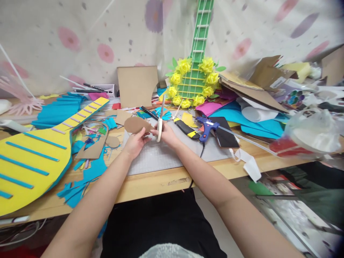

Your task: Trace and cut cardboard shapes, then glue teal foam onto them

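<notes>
My left hand (pixel 138 142) pinches a brown cardboard piece (pixel 135 125) with a rounded end, just above the grey cutting mat (pixel 150 161). Right beside it, my right hand (pixel 167 134) grips a pair of scissors (pixel 159 129) with white handles, its blades pointing up and away from me. The narrow end of the cardboard lies close to the scissors; whether the blades touch it I cannot tell. To the right of my hands lie a black-and-yellow utility knife (pixel 186 129) and a blue glue gun (pixel 206 127).
A yellow paper guitar (pixel 29 157) lies at left among blue paper scraps (pixel 94 170). Against the back wall stands a green guitar (pixel 197 75) ringed with yellow flowers. A phone (pixel 225 132), a plastic-wrapped bucket (pixel 292 145) and stacked cardboard (pixel 252 91) occupy the right side.
</notes>
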`<state>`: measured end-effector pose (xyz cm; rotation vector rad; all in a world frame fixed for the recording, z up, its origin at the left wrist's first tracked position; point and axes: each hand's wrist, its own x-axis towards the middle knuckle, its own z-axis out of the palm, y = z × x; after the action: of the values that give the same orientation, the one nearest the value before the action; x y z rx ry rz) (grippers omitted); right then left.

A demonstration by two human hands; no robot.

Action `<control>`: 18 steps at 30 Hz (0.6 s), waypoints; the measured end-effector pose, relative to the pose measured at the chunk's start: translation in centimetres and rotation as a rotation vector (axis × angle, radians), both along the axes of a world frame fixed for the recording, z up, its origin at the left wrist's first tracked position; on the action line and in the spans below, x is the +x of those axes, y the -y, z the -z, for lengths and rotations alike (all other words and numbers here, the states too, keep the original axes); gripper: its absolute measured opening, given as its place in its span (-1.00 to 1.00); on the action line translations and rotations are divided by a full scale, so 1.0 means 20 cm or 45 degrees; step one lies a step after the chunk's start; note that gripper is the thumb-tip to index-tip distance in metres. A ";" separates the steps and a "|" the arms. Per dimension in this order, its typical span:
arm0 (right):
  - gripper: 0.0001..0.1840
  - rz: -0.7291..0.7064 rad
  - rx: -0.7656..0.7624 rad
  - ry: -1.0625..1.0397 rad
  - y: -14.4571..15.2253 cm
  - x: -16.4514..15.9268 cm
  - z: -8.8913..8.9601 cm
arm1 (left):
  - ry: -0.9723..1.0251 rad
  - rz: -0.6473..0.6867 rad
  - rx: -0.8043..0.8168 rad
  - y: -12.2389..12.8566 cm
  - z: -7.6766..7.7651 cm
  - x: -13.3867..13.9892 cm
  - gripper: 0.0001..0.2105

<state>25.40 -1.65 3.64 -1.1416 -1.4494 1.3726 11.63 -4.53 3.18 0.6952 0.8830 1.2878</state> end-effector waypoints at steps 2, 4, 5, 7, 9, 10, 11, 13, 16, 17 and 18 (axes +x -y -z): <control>-0.53 0.026 -0.027 -0.042 0.00 0.00 0.01 | -0.034 -0.023 0.017 0.00 0.00 0.00 -0.78; -0.53 0.035 -0.037 -0.051 -0.01 0.03 0.01 | -0.063 -0.095 0.060 -0.02 0.00 -0.03 -0.76; -0.54 0.026 -0.032 -0.039 -0.02 0.05 0.02 | -0.085 -0.147 0.084 -0.03 0.00 -0.05 -0.75; -0.54 -0.008 -0.007 0.001 -0.03 0.09 0.02 | -0.173 -0.270 0.104 -0.05 0.01 -0.12 -0.72; -0.54 -0.046 0.012 0.018 -0.03 0.12 0.03 | -0.338 -0.315 0.111 -0.06 0.02 -0.19 -0.66; -0.53 -0.045 0.010 0.006 -0.03 0.13 0.03 | -0.407 -0.275 0.114 -0.06 0.02 -0.22 -0.63; -0.51 -0.029 0.000 -0.018 -0.03 0.14 0.03 | -0.467 -0.207 0.106 -0.06 0.01 -0.24 -0.60; -0.50 0.029 -0.024 -0.081 -0.03 0.15 0.03 | -0.574 0.035 0.065 -0.05 0.00 -0.27 -0.57; -0.52 0.086 -0.015 -0.151 -0.03 0.15 0.03 | -0.711 0.459 0.010 -0.01 -0.04 -0.27 -0.56; -0.52 0.082 -0.006 -0.162 -0.03 0.14 0.02 | -0.741 0.550 0.011 0.00 -0.05 -0.26 -0.56; -0.52 0.058 -0.001 -0.162 -0.02 0.13 0.02 | -0.764 0.581 0.022 0.00 -0.05 -0.24 -0.58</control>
<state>28.09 -1.18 3.29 -1.0618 -1.3251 1.3884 6.80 -4.58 4.19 1.2513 1.1070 0.6798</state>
